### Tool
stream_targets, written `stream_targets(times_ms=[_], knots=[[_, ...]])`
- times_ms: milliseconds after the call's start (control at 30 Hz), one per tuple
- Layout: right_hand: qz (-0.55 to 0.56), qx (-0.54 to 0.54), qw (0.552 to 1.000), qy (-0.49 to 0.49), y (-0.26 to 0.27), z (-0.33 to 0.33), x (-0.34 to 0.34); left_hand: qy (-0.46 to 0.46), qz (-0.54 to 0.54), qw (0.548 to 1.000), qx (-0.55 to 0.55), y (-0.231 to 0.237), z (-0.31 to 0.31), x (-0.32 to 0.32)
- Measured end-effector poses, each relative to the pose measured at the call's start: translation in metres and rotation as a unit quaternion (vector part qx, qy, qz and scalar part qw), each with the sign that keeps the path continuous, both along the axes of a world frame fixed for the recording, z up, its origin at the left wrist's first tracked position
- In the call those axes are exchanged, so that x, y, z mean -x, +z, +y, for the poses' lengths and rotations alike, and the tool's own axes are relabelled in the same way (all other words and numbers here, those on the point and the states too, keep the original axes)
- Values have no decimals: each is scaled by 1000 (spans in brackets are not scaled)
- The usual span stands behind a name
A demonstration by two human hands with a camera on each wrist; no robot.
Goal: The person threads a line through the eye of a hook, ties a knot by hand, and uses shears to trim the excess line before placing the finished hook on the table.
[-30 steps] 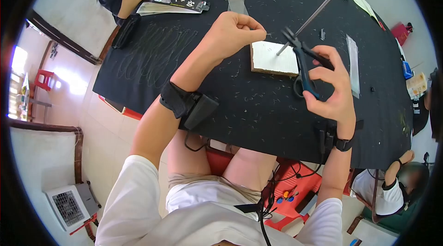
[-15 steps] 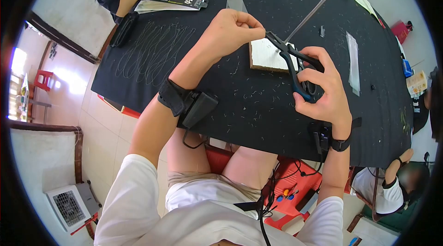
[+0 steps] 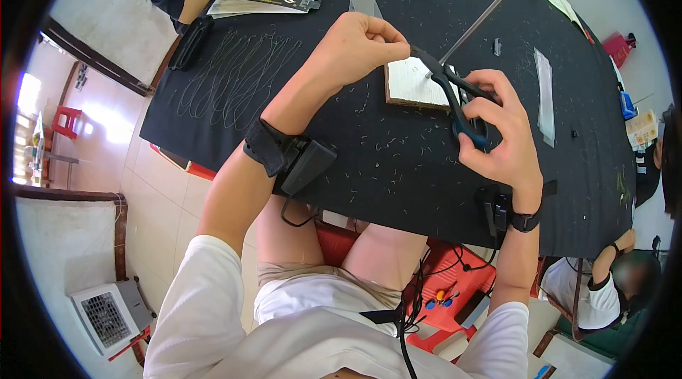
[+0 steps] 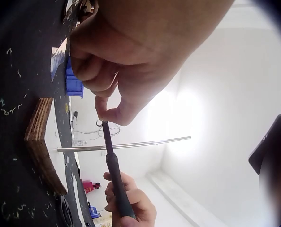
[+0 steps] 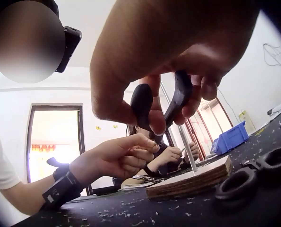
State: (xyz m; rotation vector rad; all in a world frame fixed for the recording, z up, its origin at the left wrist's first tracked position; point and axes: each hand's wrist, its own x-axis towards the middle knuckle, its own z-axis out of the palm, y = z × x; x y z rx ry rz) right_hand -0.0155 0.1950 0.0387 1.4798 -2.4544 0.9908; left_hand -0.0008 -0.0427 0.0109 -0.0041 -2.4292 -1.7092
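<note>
A: What do we have in our grip?

B: Our right hand [image 3: 504, 130] holds a pair of dark pliers [image 4: 116, 170], fingers curled about the handles. Our left hand [image 3: 359, 49] pinches, thumb against finger, what looks like a small curved piece [image 4: 99, 124], too tiny for us to name.

A: Which way does that piece lie from the tool?

B: Right at its nose. In the head view the pliers' long axis slants from our right hand up and leftward, and the tip reaches our left fingertips. We cannot tell whether the jaws bite on the piece or merely stand against it.

A: So which hand is nearer to it?

B: The left, which has it at its fingertips; our right sits back at the handle end. As we judge it, everything hangs on that nose lining up with the pinch.

A: And just past our hands?

B: Below the pliers, apart from them, we see a white-topped board [image 3: 410, 84] with a metal rod [image 3: 490, 11] rising from it. Dark looped handles [image 5: 254, 166] lie beside the board on the black tabletop [image 3: 369, 187].

A: Further out?

B: To our left, fine looped lines [image 3: 238, 77] spread over the cloth, with a black-and-white packet [image 3: 266, 1] beyond. To our right lies a long clear sleeve [image 3: 545, 95].
</note>
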Motion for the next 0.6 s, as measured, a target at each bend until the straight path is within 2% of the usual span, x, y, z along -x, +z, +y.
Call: stream_targets(times_ms=[400, 467, 533, 600], knots=[[12, 20, 1000, -11, -1, 2, 2, -5, -9, 1000, 5, -3, 0, 1], [-29, 62, 998, -14, 0, 5, 5, -4, -1, 1000, -5, -3, -1, 2], [-126, 115, 985, -23, 0, 13, 9, -1, -9, 1000, -8, 0, -1, 0], [-325, 278, 904, 5, 1, 11, 10, 2, -14, 1000, -12, 2, -1, 0]])
